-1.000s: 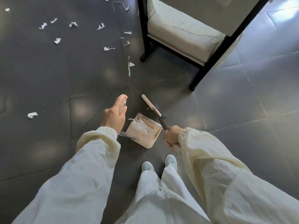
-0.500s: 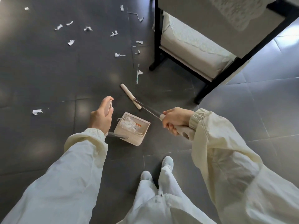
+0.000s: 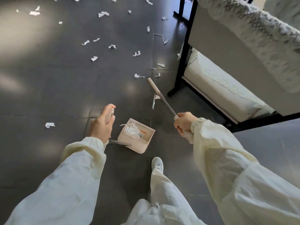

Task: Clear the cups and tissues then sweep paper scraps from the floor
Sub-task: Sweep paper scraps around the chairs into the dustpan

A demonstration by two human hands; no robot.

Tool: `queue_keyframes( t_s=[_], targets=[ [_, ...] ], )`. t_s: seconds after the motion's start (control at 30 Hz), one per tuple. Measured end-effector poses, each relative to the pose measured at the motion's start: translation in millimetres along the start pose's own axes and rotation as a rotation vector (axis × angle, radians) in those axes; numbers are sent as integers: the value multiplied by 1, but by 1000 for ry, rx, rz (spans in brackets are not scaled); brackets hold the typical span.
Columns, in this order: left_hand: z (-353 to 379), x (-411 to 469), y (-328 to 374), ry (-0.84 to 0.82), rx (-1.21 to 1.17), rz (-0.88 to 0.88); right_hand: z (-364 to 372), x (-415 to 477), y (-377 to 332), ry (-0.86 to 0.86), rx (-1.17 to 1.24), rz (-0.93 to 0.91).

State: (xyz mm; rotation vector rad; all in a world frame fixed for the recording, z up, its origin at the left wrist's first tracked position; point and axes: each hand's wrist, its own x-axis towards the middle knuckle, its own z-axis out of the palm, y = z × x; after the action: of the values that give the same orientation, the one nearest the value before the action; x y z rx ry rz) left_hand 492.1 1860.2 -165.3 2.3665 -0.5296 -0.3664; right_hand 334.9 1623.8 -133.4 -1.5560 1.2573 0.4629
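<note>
My left hand (image 3: 103, 123) grips the beige handle of a long-handled dustpan. The dustpan (image 3: 138, 144) rests on the dark tiled floor between my hands, with white paper scraps (image 3: 130, 129) piled inside. My right hand (image 3: 183, 121) grips the handle of a broom. The broom's beige head (image 3: 154, 86) reaches forward onto the floor near the bench leg, next to a scrap (image 3: 138, 76). Several more white scraps (image 3: 112, 46) lie scattered across the floor ahead, and one (image 3: 49, 125) sits to the left of my left hand.
A black-framed bench (image 3: 177, 85) with pale cushions stands at the right, and some scraps lie close to its legs. My shoe (image 3: 157, 164) stands just behind the dustpan. Dark floor (image 3: 48, 78) stretches to the left.
The broom head has swung forward and right, away from the dustpan toward the bench leg. My view has moved forward, so more scattered scraps show. The dustpan stays on the floor.
</note>
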Motion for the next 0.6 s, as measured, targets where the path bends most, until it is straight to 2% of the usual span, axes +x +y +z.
queue_keyframes(
  t_s=[0.13,0.37,0.5,0.6],
  targets=[
    [11,60,23,-25,27,4,-24,43,-40,17,208,66],
    [30,141,51,-33,116,66,-41,105,-78,-57,225,199],
    [23,168,46,-18,114,26,-30,114,-92,-112,-12,164],
    [17,176,44,-28,110,26,-13,105,-100,-237,-151,156]
  ],
)
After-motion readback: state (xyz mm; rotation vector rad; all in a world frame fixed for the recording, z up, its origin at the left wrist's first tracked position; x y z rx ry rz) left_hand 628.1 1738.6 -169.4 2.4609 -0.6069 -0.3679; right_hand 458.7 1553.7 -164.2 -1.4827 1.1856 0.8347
